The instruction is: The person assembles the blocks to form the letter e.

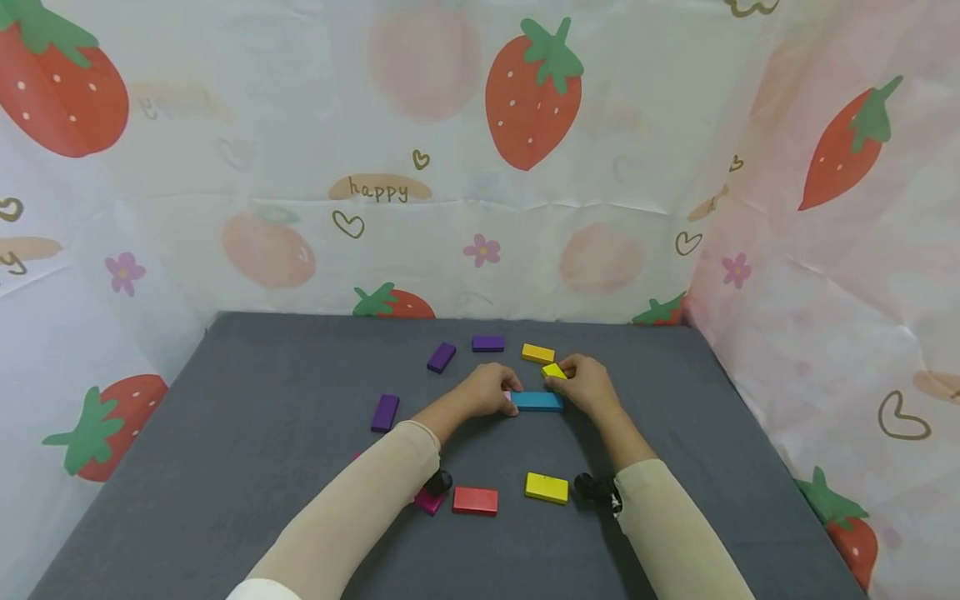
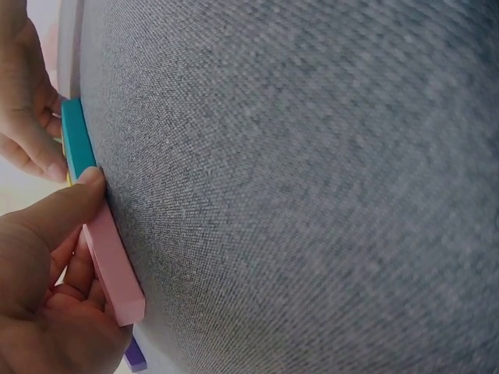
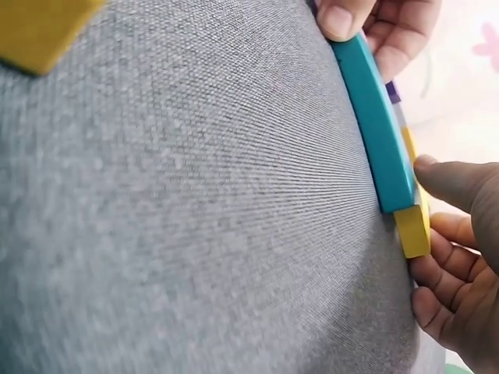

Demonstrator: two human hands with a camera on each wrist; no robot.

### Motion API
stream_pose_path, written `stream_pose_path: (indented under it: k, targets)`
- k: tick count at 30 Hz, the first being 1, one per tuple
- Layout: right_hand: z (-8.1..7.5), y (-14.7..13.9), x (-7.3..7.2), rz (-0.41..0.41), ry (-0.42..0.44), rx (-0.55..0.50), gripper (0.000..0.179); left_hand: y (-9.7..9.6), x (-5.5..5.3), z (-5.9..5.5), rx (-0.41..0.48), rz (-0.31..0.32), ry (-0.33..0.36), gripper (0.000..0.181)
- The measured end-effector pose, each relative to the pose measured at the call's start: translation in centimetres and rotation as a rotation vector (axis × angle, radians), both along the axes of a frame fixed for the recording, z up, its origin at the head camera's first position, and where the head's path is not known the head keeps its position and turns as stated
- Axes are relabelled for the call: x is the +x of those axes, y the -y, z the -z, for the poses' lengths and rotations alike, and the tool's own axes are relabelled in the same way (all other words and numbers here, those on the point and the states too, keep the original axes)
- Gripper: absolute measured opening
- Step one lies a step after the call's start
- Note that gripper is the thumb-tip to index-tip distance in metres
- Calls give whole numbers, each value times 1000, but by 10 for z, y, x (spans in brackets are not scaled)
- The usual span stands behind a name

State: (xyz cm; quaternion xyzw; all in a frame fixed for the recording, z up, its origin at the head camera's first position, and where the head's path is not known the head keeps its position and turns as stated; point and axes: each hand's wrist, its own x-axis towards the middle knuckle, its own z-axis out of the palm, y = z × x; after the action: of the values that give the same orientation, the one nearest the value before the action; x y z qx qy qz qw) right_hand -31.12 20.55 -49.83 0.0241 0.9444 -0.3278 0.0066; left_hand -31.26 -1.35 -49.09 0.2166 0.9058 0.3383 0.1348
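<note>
In the middle of the table a blue block [image 1: 538,402] lies lengthwise, a pink block [image 2: 115,273] in line at its left end. My left hand [image 1: 486,389] grips the pink block, thumb over the place where the two blocks meet and fingers behind. Just beyond the blue block, my right hand [image 1: 588,385] pinches a small yellow block [image 1: 553,372] between thumb and fingers. From the right wrist, that yellow block [image 3: 413,231] shows past the near end of the blue block [image 3: 378,125]. Most of the pink block is hidden by the left hand in the head view.
Blocks form a loose ring: purple ones [image 1: 386,413] at left and back, an orange-yellow one [image 1: 538,353] behind the right hand, a red one [image 1: 475,501] and a yellow one [image 1: 547,487] in front. A magenta block [image 1: 430,501] is partly under the left sleeve. Printed cloth surrounds the grey table.
</note>
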Motion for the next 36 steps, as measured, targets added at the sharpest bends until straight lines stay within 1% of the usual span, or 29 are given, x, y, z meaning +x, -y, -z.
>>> stream_pose_path:
  k: [5,11,23,28,36]
  targets:
    - [-4,-2,3,-22,-4,12,46,0,-1,0,-4,-2,-3,29]
    - [-8,-4,10,-79,-30,42,45,0,0,-1,-12,-11,1,30]
    - [-3,-4,25,-155,-99,95,47,-2,-1,-1,-15,-10,6,29]
    - [-1,-3,27,-168,-112,116,46,-2,-1,0,-12,-9,19,28]
    - [2,-2,28,-159,-115,127,43,-2,-1,1,-10,-11,18,27]
